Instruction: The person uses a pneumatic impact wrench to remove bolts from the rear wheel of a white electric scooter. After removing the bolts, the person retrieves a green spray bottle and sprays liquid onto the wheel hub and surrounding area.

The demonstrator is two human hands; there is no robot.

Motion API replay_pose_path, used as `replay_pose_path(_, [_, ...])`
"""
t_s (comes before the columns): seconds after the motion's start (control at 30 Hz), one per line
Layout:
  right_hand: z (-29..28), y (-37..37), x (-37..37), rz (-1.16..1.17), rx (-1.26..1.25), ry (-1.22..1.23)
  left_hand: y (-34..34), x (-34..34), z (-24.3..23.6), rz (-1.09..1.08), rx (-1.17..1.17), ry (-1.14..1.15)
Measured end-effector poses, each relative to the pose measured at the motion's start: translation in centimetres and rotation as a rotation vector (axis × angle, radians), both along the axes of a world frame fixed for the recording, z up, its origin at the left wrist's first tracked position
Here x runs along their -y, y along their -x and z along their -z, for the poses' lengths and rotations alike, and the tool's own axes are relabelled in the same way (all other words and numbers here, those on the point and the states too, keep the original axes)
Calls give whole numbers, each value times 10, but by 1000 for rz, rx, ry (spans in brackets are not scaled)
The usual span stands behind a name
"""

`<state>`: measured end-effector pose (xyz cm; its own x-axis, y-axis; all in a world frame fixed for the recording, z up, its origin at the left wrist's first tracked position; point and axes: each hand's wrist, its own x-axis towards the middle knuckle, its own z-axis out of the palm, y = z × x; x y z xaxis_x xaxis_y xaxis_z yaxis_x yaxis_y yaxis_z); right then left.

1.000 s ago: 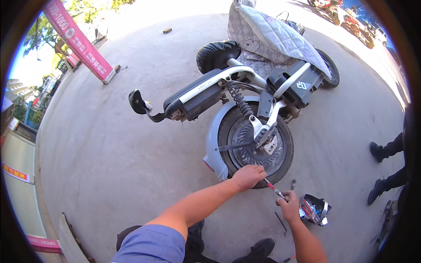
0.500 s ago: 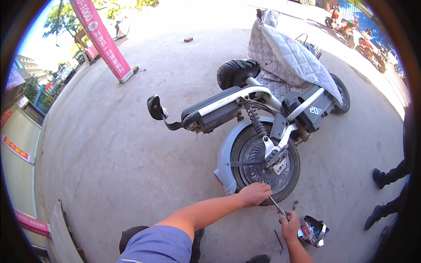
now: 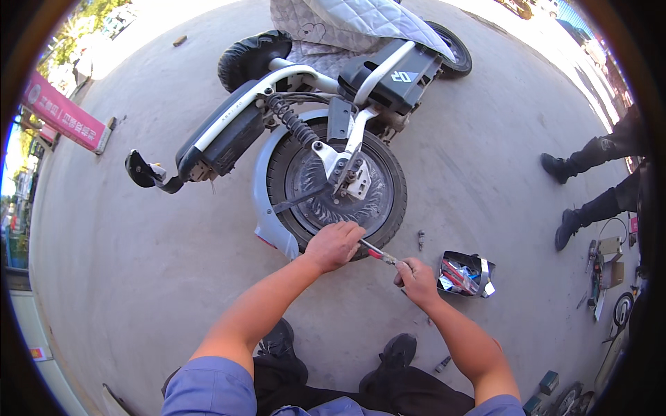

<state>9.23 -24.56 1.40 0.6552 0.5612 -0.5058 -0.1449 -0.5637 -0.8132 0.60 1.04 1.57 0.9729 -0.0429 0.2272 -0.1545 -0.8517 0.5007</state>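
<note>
The stiff, slim red-handled metal tyre lever (image 3: 378,254) is gripped by the closed right hand (image 3: 415,279); the firm black rubber tyre (image 3: 397,201) is pressed by the curled left hand (image 3: 336,244).

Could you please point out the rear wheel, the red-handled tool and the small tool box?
rear wheel (image 3: 333,197), head view, on its hub.
red-handled tool (image 3: 379,254), head view, on its shaft.
small tool box (image 3: 466,274), head view, on its open top.

Scooter (image 3: 305,104) on its side on the pavement (image 3: 139,263), rear wheel (image 3: 333,187) nearest. Bolt (image 3: 420,239) and open tool pouch (image 3: 466,274) right of wheel. Another person's boots (image 3: 565,197) farther right.
</note>
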Motion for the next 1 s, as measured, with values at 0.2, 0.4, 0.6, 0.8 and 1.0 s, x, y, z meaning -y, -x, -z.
replay_pose_path(0.2, [-12, 16, -3, -26, 350, 24, -1, -4, 2, 67, -46, -78])
replay_pose_path(0.4, [-3, 9, -1, -9, 18, 6, 0, -2, -1, 31, -22, -26])
replay_pose_path(0.6, [-1, 13, -7, 46, 288, -92, -1, -5, 2, 46, -6, -36])
replay_pose_path(0.8, [-8, 6, -4, -50, 78, 70, -2, -2, -4, 34, -20, -8])
replay_pose_path(1.0, [-15, 17, -15, -121, 651, -36, -2, -5, 1, 44, -15, -27])
